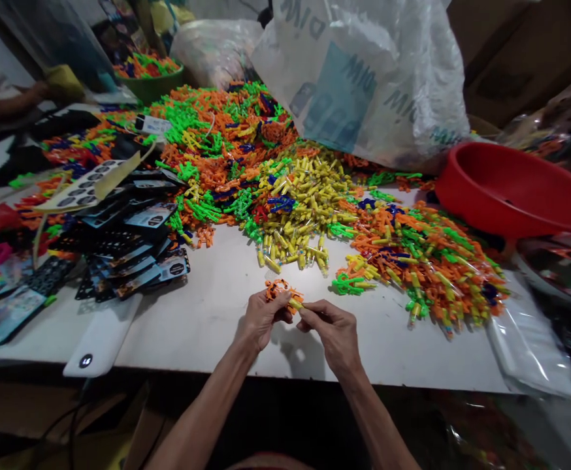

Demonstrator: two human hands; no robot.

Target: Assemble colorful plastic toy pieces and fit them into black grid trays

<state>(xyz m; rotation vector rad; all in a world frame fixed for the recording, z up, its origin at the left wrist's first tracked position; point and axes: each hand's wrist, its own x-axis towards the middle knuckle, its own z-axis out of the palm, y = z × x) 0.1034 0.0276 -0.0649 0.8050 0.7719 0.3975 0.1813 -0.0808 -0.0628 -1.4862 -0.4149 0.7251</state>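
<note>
My left hand (261, 318) pinches an orange plastic toy figure (276, 287) just above the front part of the white table (207, 326). Against that figure, my right hand (332, 326) grips a small yellow tube (296, 304) between thumb and fingers. A heap of yellow tubes (309, 202) lies straight ahead of both hands. To the right spreads a pile of orange and green figures with yellow tubes on them (427, 254). One green figure (348, 283) rests apart near my right hand.
A large mound of colourful figures (236, 130) fills the back. Stacked black packets (129, 241) and a white power bank (100, 339) lie left. A red basin (515, 189) stands right, a big plastic bag (364, 78) behind. Another person's arm (11, 101) shows far left.
</note>
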